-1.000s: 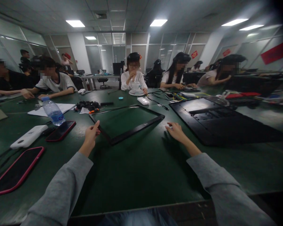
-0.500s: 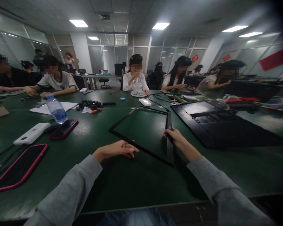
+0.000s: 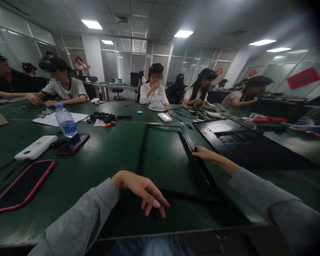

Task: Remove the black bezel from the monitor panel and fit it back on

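A thin black rectangular frame point(image 3: 187, 196), like a screen bezel, is held low over the green table. My right hand point(image 3: 204, 154) grips the upper part of its right side, thumb and fingers closed round the bar. Near the frame's lower left corner, my left hand point(image 3: 143, 191) hangs with its fingers spread and nothing in it. To the right of the frame lies a dark laptop-like panel point(image 3: 237, 147) with a glossy far part.
A water bottle point(image 3: 65, 121) stands at left beside a red-edged phone point(image 3: 73, 144). Closer in are a white power bank point(image 3: 36, 147) and a pink-cased phone point(image 3: 22, 185). Behind are black small parts point(image 3: 102, 116), a white fan point(image 3: 157, 107) and cables point(image 3: 181, 115). People sit across the table.
The frame has turned flatter and swung toward me, with my right hand still on its side. My left hand has come off its near edge and moved closer, fingers spreading.
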Demonstrator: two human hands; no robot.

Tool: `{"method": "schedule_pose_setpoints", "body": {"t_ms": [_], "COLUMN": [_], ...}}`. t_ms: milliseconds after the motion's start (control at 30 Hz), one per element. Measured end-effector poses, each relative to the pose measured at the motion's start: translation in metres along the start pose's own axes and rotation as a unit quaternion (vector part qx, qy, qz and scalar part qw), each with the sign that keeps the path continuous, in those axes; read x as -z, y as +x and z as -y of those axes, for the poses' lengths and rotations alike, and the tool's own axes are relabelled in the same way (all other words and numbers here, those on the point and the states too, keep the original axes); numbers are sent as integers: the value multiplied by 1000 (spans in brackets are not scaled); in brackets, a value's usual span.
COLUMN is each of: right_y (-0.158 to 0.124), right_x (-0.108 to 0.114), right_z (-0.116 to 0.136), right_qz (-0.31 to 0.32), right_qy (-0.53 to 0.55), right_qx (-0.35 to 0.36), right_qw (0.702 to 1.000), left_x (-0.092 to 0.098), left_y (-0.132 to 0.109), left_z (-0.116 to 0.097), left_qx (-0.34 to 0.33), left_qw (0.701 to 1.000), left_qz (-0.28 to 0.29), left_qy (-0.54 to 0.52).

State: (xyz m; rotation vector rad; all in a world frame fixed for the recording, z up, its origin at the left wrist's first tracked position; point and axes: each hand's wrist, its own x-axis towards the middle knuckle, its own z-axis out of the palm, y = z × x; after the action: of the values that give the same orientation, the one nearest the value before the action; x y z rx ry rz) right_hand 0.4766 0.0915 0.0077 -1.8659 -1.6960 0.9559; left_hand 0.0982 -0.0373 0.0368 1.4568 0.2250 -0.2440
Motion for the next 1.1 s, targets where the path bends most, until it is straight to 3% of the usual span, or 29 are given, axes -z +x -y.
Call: {"method": "schedule_pose_setpoints", "body": {"t_ms": [67,167,267,400,467,600,700,800,933,1100], "right_y": [13,37,62,89,97,107,108,102,79,38], "right_x": [5,8,1,-32,-57,-98,-105,-91,-58,-20], "right_z": [5,21,43,72,83,97,98,86,46,-20], "right_qz": [10,24,48,24,14,-4,-4,-8,-40,-169], "right_qy": [-51,-132,-216,-317,-339,-369,-361,-354,-370,-408], "right_qx": [31,111,188,271,300,356,369,353,297,180], "right_qw": [998,985,957,908,892,858,856,866,879,879], "left_x": [1,12,34,59,64,62,62,67,75,91], "left_y": [-19,-45,-56,-59,-62,-63,-62,-65,-71,-86], "left_z": [-11,-16,-1,31,39,43,45,53,63,72], "left_qx": [-27,-120,-138,-54,12,103,123,145,146,135], "left_qw": [999,963,874,737,701,716,693,655,631,532], "left_qz": [-34,-239,-453,-616,-629,-564,-555,-570,-580,-681], "left_qy": [18,40,107,273,334,398,444,475,494,485]}}
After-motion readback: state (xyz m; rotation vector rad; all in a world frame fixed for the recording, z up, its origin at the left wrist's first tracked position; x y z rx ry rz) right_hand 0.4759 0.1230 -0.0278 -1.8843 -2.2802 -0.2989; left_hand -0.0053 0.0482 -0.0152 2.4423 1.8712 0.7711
